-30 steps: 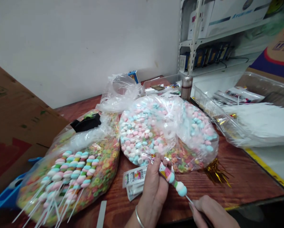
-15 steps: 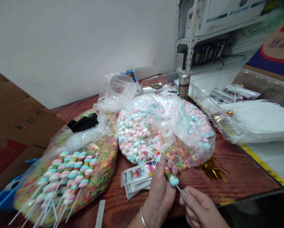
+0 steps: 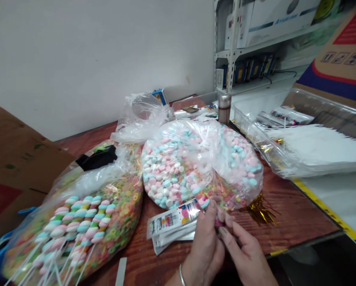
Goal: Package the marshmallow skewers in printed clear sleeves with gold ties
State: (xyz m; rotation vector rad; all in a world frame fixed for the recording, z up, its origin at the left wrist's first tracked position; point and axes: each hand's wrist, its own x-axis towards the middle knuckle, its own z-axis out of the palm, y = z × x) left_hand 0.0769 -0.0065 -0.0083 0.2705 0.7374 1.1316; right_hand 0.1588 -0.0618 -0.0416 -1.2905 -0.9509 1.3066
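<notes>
My left hand (image 3: 206,238) is closed around a marshmallow skewer inside a printed clear sleeve (image 3: 180,214), whose open end sticks out to the left over a small pile of the same sleeves (image 3: 168,234). My right hand (image 3: 243,250) meets it from the right, fingers pinched at the hidden stick end. Only a pink and blue tip of the candy (image 3: 202,201) shows above my left fingers. Just beyond lies a clear bag of pink, blue and white marshmallows (image 3: 178,167).
A bag of coloured ring candy (image 3: 118,210) at left carries several finished marshmallow skewers (image 3: 76,222). Cardboard (image 3: 17,159) stands far left. Gold foil strips (image 3: 259,208), a clear tray of white sheets (image 3: 311,151), a steel flask (image 3: 224,108) and shelving (image 3: 255,43) are at right.
The skewer has slid leftwards into the sleeve until the candy is almost hidden in my left hand. My right hand followed the stick up and now touches my left hand.
</notes>
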